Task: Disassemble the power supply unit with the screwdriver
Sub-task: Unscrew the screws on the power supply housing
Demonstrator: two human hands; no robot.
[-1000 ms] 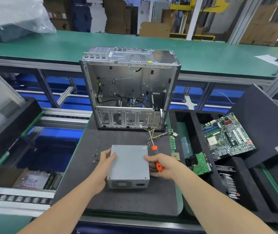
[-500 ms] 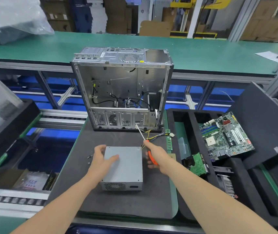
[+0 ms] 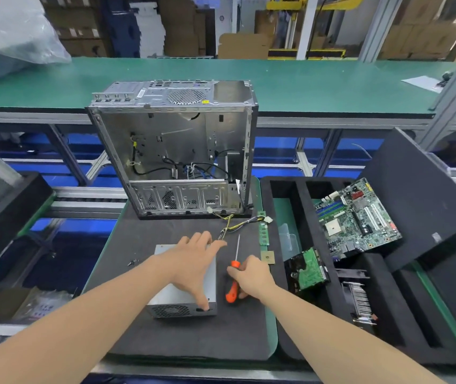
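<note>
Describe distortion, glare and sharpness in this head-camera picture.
Head view: the wide-angle lens bows the green bench and tilts the posts at right; light is soft and even, with mild glare on the plastic bag; the power supply unit and screwdriver look sharp, the far cartons softer.

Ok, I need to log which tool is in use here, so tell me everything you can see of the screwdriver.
The screwdriver has a chunky orange handle with black grip sections and a thin bare metal shaft. It lies on the dark foam mat, just right of the power supply unit, shaft pointing away toward the open computer case. The right hand grips the handle's upper part; tip type too small to tell.
</note>
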